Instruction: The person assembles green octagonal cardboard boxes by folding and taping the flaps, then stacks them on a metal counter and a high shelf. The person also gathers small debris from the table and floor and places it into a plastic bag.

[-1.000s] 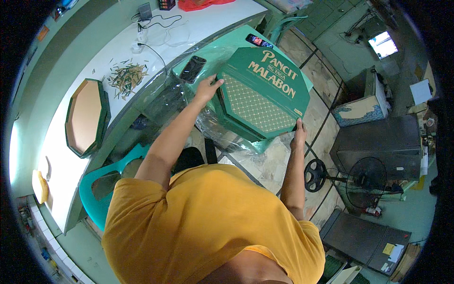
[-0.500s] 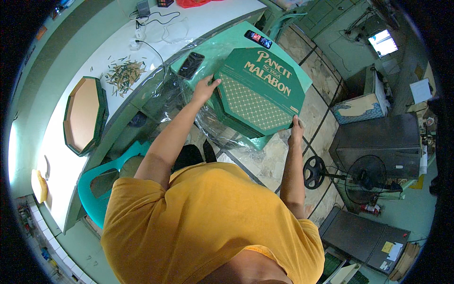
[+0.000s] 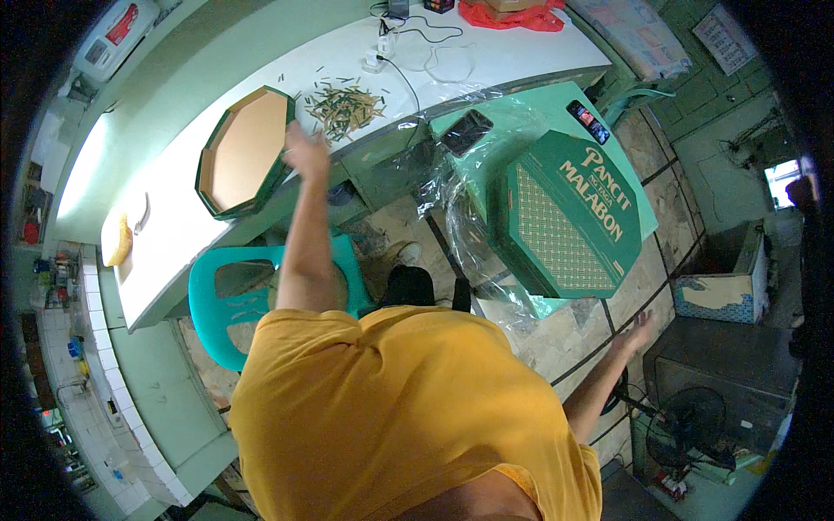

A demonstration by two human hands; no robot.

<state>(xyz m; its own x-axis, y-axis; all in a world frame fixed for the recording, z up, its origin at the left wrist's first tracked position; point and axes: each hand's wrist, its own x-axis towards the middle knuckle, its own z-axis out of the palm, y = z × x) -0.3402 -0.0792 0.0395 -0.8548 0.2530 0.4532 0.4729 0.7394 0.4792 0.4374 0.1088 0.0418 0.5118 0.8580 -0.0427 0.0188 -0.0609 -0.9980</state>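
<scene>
1. Counter (image 3: pixel 521 54): white-topped, running along the left and far sides.
2. Table (image 3: pixel 539 95): light green, standing beside the counter.
3. Chair (image 3: pixel 204 295): teal, near the counter's edge, at the person's left.
4. Box (image 3: pixel 569 217): green, eight-sided, closed, lying on the table.
5. Tray (image 3: pixel 248 156): eight-sided, dark green walls, tan inside, lying on the counter with its open side up.
6. Plastic (image 3: pixel 469 221): clear, crumpled, along the box's left side.
7. Left hand (image 3: pixel 307 149): at the tray's right edge; blurred, so whether the fingers grip it cannot be determined.
8. Right hand (image 3: pixel 636 334): near the box but apart from it; fingers wide.
9. Dark phone (image 3: pixel 466 132) and lit phone (image 3: pixel 588 122): both on the table.
10. Strips (image 3: pixel 341 108): green and tan, heaped on the counter near the tray.
</scene>
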